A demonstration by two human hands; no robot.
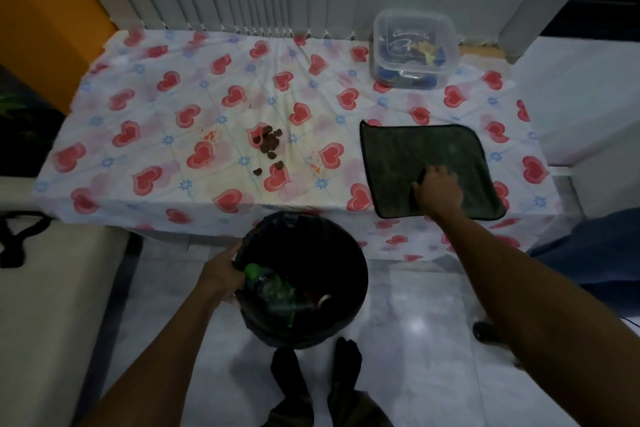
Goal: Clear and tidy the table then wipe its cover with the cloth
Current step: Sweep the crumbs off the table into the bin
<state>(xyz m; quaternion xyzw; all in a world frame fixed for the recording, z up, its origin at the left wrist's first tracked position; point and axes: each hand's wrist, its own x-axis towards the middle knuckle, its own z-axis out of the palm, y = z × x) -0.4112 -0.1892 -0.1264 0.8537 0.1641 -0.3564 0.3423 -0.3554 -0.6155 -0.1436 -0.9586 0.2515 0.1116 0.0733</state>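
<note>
While the left hand (221, 274) grips the bin (360, 263) by its rim below the table (138, 114) edge, the right hand (438, 191) rests on the green cloth (415, 146), grip unclear; crumbs (268, 142) lie to its left, mid-table.

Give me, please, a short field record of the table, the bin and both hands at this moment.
table cover: heart-patterned, with brown crumbs mid-table and orange stains
cloth: green, flat at the right front
container: clear plastic, back right
bin: black, before the table, bottle inside
left hand: grips the bin's rim
right hand: on the cloth; grip unclear
</note>
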